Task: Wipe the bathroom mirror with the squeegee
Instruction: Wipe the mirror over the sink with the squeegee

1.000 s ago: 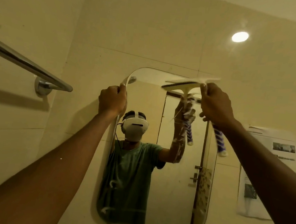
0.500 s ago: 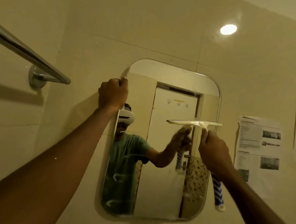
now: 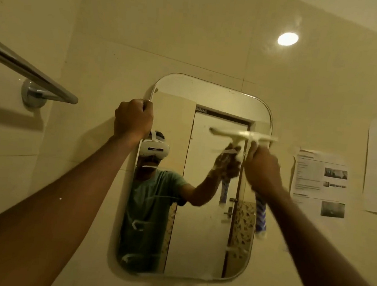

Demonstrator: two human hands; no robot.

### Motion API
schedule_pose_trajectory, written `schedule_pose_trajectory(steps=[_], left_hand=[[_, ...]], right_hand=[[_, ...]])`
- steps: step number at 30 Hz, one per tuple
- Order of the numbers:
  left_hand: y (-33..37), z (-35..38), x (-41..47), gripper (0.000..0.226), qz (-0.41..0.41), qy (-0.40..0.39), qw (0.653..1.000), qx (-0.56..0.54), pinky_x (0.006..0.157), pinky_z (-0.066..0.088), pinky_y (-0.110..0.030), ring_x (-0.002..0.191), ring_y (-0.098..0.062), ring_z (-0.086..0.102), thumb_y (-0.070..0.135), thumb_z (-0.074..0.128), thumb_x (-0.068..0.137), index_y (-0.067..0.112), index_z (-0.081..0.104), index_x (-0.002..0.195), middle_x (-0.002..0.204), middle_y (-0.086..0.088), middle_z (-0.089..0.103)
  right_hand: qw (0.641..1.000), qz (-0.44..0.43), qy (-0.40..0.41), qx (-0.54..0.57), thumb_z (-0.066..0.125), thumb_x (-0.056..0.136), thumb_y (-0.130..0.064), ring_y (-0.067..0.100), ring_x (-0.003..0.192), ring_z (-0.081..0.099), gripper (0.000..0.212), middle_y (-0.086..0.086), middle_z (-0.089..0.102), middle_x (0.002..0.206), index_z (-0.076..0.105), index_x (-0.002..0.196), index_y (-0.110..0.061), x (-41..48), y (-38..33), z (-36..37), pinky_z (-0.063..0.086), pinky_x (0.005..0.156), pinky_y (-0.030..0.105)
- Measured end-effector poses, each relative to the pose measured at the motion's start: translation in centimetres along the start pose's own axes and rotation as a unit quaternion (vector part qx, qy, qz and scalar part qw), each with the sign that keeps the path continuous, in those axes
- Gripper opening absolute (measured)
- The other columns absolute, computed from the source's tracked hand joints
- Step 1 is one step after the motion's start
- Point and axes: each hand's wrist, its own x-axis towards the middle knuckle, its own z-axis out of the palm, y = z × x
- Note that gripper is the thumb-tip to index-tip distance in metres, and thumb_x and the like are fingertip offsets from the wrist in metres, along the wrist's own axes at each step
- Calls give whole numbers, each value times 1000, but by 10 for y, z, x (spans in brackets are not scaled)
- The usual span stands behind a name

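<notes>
A rounded rectangular mirror (image 3: 206, 236) hangs on the tiled wall ahead. My left hand (image 3: 132, 118) is closed around its upper left edge. My right hand (image 3: 263, 171) grips the squeegee (image 3: 243, 136), whose pale blade lies level against the glass in the upper right part, blurred by motion. Its blue and white striped handle end (image 3: 260, 215) sticks out below my fist. The glass reflects a person in a green shirt with a white headset, and a door.
A chrome towel rail (image 3: 28, 74) juts from the left wall near my left arm. Printed paper sheets (image 3: 320, 183) are stuck to the wall right of the mirror. A ceiling light reflection (image 3: 287, 39) glows on the upper tiles.
The squeegee blade went from the mirror's top edge down the right side of the glass; it now sits slightly higher than half a second ago. My left hand kept its hold on the edge.
</notes>
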Motion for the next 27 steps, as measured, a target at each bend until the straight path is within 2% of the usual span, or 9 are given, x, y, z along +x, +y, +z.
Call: schedule_pose_trajectory(steps=[5,7,9,11,14,17,21,23,27], left_hand=[[-1,-7,-18,45,-2,-11,1000,17,63,37,-27,67,-21,55,31,36,101,1,68,89,72,-10,62],[-3,-9,-28,46,-5,-14,1000,14,61,37,-26,64,-22,57,31,37,101,2,68,84,67,-8,60],[-6,-10,-32,47,-10,-14,1000,9,59,34,-24,58,-21,55,31,38,100,1,67,79,62,-6,56],[-7,-10,-35,48,-11,-12,1000,17,57,33,-23,54,-18,50,31,38,100,1,66,76,59,-5,54],[-13,-8,-44,51,-5,1,999,31,52,28,-23,45,-14,42,32,38,101,2,64,69,53,-3,50],[-19,-5,-52,51,9,13,999,45,44,24,-21,41,-11,37,32,39,101,6,61,64,50,-3,47],[-18,-3,-54,47,16,22,998,56,44,21,-18,40,-4,35,32,38,102,13,54,62,50,-2,45],[-16,-5,-55,46,9,19,998,60,44,21,-18,41,-4,34,32,37,102,15,52,62,50,-1,44],[-15,-10,-55,45,-20,-6,999,40,46,24,-19,44,-5,38,31,37,101,15,52,63,50,1,44]], right_hand=[[996,63,-69,-15,28,101,-44,15,60,63,40,1,63,70,56,92,-17,-103,31,20,58,57,34],[995,48,-85,-2,28,104,-39,17,58,62,42,3,62,67,57,84,-15,-92,21,8,55,54,32],[999,12,-53,1,30,105,-32,12,51,54,40,1,57,63,54,76,-16,-52,3,-10,44,47,25],[1000,0,-7,11,31,105,-31,8,48,49,39,0,53,63,54,78,-15,0,-16,-25,38,42,17],[1000,5,16,-6,28,105,-36,10,49,53,43,1,55,65,57,86,-11,41,-29,-26,37,39,17],[1000,11,5,-1,25,105,-37,9,50,55,41,0,57,66,55,91,-13,16,-11,-8,41,42,20],[997,38,-17,69,32,103,-38,12,50,56,31,0,61,68,54,93,-18,-77,37,29,48,43,24],[995,73,-37,49,36,102,-36,8,50,53,26,-2,58,67,52,92,-18,-117,48,37,41,43,20],[996,61,-37,62,31,104,-36,9,52,50,35,-1,54,65,51,80,-19,-98,32,18,41,50,23]])
